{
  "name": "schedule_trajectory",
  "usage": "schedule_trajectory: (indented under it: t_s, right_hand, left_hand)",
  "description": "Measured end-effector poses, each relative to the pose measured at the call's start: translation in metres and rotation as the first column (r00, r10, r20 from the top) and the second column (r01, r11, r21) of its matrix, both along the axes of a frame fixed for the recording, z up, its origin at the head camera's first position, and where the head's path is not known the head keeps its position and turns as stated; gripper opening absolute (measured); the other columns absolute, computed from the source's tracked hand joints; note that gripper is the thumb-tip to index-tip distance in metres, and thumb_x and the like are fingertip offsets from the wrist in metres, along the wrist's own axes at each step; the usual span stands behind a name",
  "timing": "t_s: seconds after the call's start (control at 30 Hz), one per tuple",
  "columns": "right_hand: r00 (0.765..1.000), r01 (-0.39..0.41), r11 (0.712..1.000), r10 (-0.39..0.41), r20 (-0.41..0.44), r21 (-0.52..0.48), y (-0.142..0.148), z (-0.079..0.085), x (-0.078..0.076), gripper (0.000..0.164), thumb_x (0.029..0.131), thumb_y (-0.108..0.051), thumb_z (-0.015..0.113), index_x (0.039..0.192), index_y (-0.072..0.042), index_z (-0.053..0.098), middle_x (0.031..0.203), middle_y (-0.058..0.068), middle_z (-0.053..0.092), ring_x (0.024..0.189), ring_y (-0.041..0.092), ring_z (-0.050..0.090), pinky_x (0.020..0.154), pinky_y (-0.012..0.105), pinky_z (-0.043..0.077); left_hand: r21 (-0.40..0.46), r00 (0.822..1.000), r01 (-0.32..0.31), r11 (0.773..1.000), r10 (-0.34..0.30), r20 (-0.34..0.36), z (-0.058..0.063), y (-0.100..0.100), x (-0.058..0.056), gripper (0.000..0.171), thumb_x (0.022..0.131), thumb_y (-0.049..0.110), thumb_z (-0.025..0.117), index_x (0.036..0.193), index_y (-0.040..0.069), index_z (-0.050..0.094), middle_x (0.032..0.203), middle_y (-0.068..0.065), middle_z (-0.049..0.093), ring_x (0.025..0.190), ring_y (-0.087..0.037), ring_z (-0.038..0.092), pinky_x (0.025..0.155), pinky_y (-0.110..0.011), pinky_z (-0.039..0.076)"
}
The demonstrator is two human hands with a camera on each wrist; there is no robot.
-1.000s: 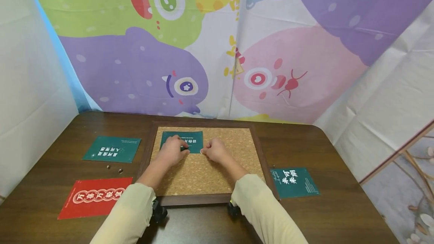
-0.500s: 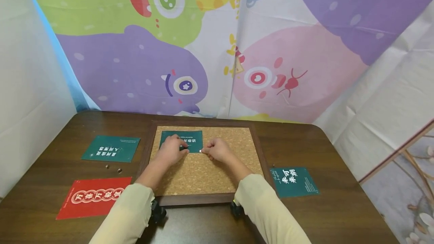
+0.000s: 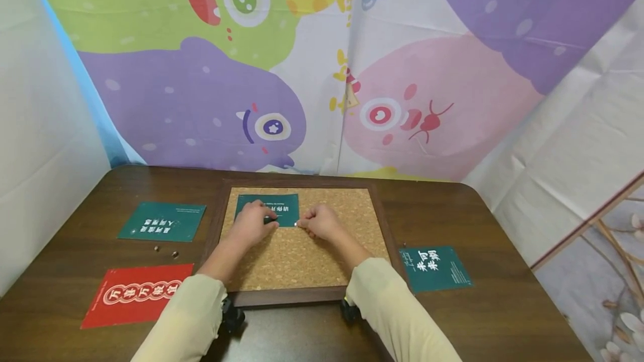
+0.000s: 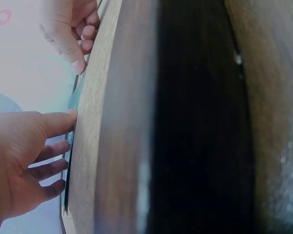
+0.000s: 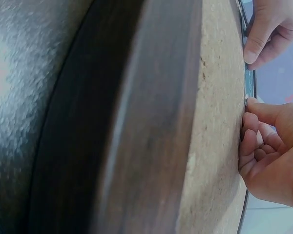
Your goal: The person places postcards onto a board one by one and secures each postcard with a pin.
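A green card (image 3: pixel 289 203) with white writing lies on the cork board (image 3: pixel 322 261), towards its far left. My left hand (image 3: pixel 251 221) rests on the card's near left part, fingers spread and pressing with their tips; the left wrist view shows the same hand (image 4: pixel 24 156) with thumb and fingers against the card. At the card's near right corner, my right hand (image 3: pixel 322 222) pinches a small shiny thumbtack (image 5: pixel 246 100) between thumb and forefinger, its other fingers curled in. The left hand covers some of the card's writing.
A brown wooden frame (image 3: pixel 292 297) edges the board. On the table, a green card (image 3: pixel 163 222) and a red card (image 3: pixel 136 295) lie left, with small metal tacks (image 3: pixel 175 254) between them. Another green card (image 3: pixel 436 268) lies right. A printed cloth (image 3: pixel 322 71) hangs behind.
Both hands stay at the same spots on the card, the right still pinching the tack at its corner. The whole head view has shifted slightly.
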State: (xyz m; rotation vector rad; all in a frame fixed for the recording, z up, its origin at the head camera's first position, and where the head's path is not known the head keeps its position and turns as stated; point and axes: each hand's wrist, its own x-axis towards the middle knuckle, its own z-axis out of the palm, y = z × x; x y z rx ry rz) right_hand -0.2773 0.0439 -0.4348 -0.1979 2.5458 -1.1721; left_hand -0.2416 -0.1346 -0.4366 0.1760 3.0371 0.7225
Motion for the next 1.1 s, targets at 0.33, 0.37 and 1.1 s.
schedule_trajectory:
  t_s: [0.33, 0.37, 1.1]
  right_hand:
    - [0.998, 0.010, 1.000, -0.009, -0.065, 0.023, -0.001, 0.000, 0.005, 0.018, 0.080, -0.019, 0.064, 0.068, -0.006, 0.061, 0.052, -0.002, 0.049, 0.047, 0.008, 0.042, 0.040, 0.020, 0.032]
    - [0.997, 0.011, 1.000, -0.009, -0.073, 0.028, -0.001, 0.000, 0.006, 0.019, 0.080, -0.019, 0.065, 0.066, -0.006, 0.061, 0.051, -0.002, 0.048, 0.046, 0.008, 0.042, 0.040, 0.020, 0.032]
    - [0.988, 0.052, 0.997, -0.043, -0.152, 0.053, -0.006, 0.000, 0.007, 0.017, 0.078, -0.017, 0.065, 0.067, -0.005, 0.063, 0.057, -0.003, 0.050, 0.052, 0.010, 0.043, 0.045, 0.020, 0.034]
  left_hand:
    - [0.009, 1.000, -0.011, 1.000, 0.011, -0.009, -0.001, 0.001, 0.003, 0.025, 0.083, 0.028, 0.061, 0.102, 0.014, 0.065, 0.105, -0.010, 0.052, 0.102, -0.029, 0.046, 0.082, -0.043, 0.043]
    - [0.009, 1.000, -0.008, 1.000, 0.008, -0.015, 0.000, 0.001, 0.004, 0.025, 0.083, 0.028, 0.061, 0.102, 0.013, 0.065, 0.105, -0.010, 0.052, 0.102, -0.029, 0.046, 0.082, -0.044, 0.043]
    - [0.054, 0.990, 0.034, 0.998, -0.027, -0.137, -0.013, -0.011, 0.006, 0.038, 0.084, 0.036, 0.057, 0.115, 0.013, 0.057, 0.110, -0.009, 0.053, 0.105, -0.028, 0.046, 0.087, -0.046, 0.040]
